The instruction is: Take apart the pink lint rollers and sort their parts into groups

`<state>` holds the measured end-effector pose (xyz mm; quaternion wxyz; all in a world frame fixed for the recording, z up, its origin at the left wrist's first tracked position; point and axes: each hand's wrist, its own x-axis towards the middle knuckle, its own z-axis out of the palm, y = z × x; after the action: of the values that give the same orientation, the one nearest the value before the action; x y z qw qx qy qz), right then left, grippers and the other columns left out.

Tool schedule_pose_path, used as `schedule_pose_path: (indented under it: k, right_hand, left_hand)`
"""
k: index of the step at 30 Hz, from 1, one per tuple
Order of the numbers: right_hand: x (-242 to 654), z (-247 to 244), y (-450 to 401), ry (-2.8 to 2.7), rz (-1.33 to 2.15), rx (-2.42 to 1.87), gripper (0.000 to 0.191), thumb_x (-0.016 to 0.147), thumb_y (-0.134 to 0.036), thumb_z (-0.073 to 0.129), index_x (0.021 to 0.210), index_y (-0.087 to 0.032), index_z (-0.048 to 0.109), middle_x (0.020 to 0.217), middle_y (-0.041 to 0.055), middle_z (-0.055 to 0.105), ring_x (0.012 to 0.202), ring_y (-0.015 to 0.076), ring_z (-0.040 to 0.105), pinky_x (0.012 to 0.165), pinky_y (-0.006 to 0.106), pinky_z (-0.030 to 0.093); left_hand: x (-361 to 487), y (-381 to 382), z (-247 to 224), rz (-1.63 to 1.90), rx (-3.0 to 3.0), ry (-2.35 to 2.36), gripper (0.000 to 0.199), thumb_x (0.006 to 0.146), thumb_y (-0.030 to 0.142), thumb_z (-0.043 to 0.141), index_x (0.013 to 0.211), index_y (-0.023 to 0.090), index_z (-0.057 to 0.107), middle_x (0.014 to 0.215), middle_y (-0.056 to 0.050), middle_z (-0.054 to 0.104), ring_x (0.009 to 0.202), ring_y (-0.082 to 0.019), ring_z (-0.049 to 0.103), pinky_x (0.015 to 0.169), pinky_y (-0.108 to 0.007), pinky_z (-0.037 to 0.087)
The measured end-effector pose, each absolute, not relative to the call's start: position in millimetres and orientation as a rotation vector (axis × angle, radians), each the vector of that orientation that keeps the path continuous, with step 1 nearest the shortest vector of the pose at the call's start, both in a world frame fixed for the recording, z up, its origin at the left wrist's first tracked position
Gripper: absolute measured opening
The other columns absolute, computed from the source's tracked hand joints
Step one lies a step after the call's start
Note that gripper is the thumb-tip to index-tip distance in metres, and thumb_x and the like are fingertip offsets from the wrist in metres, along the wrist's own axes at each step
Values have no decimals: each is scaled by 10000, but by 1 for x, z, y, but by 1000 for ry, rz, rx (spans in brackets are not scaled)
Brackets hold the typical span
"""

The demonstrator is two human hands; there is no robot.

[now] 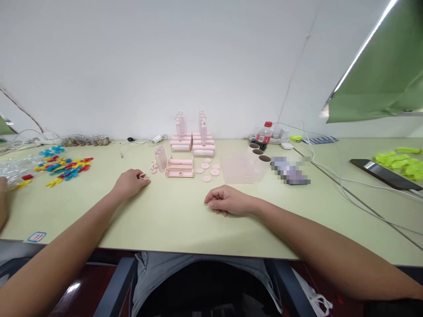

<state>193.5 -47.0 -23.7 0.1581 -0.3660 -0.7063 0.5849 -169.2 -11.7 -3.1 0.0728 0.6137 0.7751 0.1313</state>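
Observation:
My left hand [130,184] rests on the table left of the middle, thumb and fingers pinched on a small pale pink plastic part [143,176]. The fingers partly cover this part, so its full shape is hidden. Just beyond it lie a few small pink pieces [153,167] beside upright pink tubes [161,159]. My right hand [228,200] lies on the table right of the middle, fingers loosely bent and apart, with nothing visible in them. A pink open frame [179,168] and several pink discs [206,178] lie beyond the hands.
Assembled pink units [204,151] stand toward the wall. On the right are a clear plastic box [237,171], cardboard-like tubes [262,166], a cola bottle [265,135], a phone [291,171] and white cables [342,178]. Colourful pieces [68,167] and another person's hand [2,200] are left.

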Motion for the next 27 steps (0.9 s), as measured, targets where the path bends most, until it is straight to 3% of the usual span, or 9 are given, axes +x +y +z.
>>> schedule_pose_path:
  k: [6, 12, 17, 22, 27]
  right_hand:
    - [193, -24, -46, -2008, 1671, -1045, 218, 820, -311, 650, 962, -145, 647, 734, -2, 574, 643, 104, 544, 463, 188, 461]
    - [194, -23, -47, -1998, 1677, -1036, 248, 809, -327, 666, 974, -143, 646, 729, -2, 574, 643, 106, 549, 460, 191, 466]
    - [194, -24, -46, -1999, 1684, -1019, 254, 802, -322, 680, 983, -147, 647, 730, -1, 580, 641, 104, 555, 469, 189, 473]
    - [193, -28, -44, -1994, 1690, -998, 232, 811, -303, 671, 982, -147, 649, 727, 0, 585, 641, 101, 562, 462, 176, 472]
    - [193, -27, -44, -1977, 1702, -1002, 232, 813, -288, 663, 991, -140, 642, 738, 3, 594, 636, 99, 558, 454, 177, 472]
  left_hand:
    - [-189, 12, -10, 553, 1747, 2309, 368, 660, 475, 645, 906, 202, 670, 924, -60, 726, 876, -247, 658, 691, -289, 455]
    - [-185, 32, -7, 592, 1685, 2251, 370, 597, 407, 662, 899, 197, 689, 815, -22, 710, 807, -226, 646, 618, -260, 437]
    - [-177, 33, -5, 554, 1748, 2199, 355, 624, 366, 627, 924, 183, 673, 799, -23, 695, 777, -209, 641, 610, -253, 434]
    - [-170, 19, 2, 599, 1773, 2153, 666, 656, 324, 616, 1294, 183, 488, 914, -50, 703, 791, -216, 653, 612, -266, 454]
    - [-159, 4, 19, 689, 1855, 2300, 574, 735, 399, 586, 1250, 184, 452, 890, -64, 667, 833, -259, 637, 635, -313, 455]
